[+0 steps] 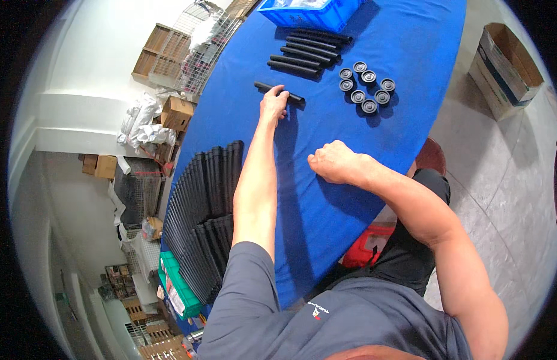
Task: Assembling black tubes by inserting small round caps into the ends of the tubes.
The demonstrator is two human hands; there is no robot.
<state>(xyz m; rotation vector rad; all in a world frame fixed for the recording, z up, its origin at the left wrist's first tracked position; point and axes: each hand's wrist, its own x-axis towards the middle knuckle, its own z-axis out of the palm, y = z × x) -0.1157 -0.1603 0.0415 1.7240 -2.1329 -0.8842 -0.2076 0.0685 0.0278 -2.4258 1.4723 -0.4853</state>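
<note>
My left hand reaches out over the blue-covered table, its fingers closed around the middle of a short black tube. Just beyond that tube, several similar black tubes lie in a slanted row. My right hand is curled into a fist above the cloth, nearer my body; whatever may be inside it is hidden. Farther off to the right sits a group of round black caps with ringed tops. Left of my left forearm, many long black tubes are stacked side by side.
A blue plastic crate stands at the table's far end. A green bin is beside the stacked tubes at lower left. On the floor at right is an open cardboard box. A red stool shows by the table's right edge.
</note>
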